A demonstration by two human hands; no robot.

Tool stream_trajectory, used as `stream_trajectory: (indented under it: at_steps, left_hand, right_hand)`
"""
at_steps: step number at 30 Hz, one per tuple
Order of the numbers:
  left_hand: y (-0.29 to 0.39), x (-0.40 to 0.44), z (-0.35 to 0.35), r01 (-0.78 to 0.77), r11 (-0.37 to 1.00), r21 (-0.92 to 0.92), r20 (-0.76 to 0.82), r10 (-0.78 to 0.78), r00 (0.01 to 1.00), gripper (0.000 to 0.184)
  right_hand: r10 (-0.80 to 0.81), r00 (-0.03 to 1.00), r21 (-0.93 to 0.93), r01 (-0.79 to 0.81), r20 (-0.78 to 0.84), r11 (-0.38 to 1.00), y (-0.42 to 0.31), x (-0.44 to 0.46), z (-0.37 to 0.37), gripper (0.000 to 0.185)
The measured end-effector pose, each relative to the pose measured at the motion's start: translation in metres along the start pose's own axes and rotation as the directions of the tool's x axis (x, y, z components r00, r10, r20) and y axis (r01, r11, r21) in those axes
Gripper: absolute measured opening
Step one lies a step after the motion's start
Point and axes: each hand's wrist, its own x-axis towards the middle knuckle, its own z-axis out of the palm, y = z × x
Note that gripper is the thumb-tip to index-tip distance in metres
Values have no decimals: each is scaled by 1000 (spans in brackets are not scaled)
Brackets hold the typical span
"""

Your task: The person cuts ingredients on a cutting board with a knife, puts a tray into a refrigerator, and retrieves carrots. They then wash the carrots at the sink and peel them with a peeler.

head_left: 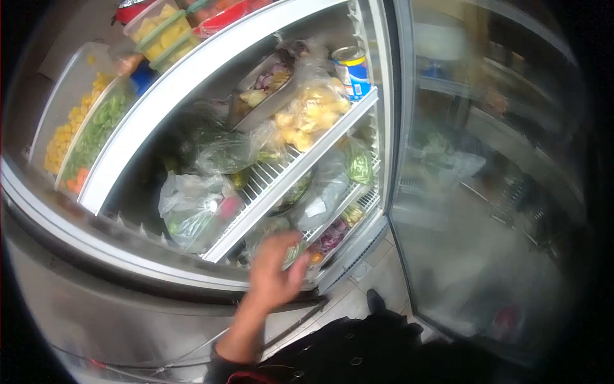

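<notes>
Currently, left hand [275, 272] blurred, grip can't be told. Bumping upper shelf's front edge [294, 172] could topple the can [354, 73] at its corner.

Head-worn view, facing forward and down

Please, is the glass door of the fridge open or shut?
Open. The glass door is swung away from the fridge, and the left hand reaches toward its lower shelves.

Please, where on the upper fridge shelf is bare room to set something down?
A small bare strip of wire shelf shows between the whitish bag and the bag of yellow pieces. Around the metal tray it is crowded.
</notes>
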Motion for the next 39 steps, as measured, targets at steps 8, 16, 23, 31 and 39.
stream_trajectory:
  at_steps: [8,16,23,31,39]
  left_hand:
    - [-23,214,-36,41,760,649,-207,124,970,40]
    - [-41,245,-76,153,598,787,162,-438,884,44]
    - [-48,200,-128,288,544,788,-31,-432,901,45]
    - [-32,155,-144,461,319,828,-248,-529,812,37]
    - [-17,103,-150,332,368,869,-246,-260,934,13]
  right_hand:
    - [-55,996,191,68,-70,979,-40,7,-53,22]
    - [-49,997,177,59,-61,983,-40,9,-67,17]
    - [-617,775,-776,470,135,421,-97,24,-51,14]
    - [-863,-425,-299,890,-272,-344,-546,-309,-159,29]
    - [-975,-155,-701,678,160,-223,-825,-414,-140,34]
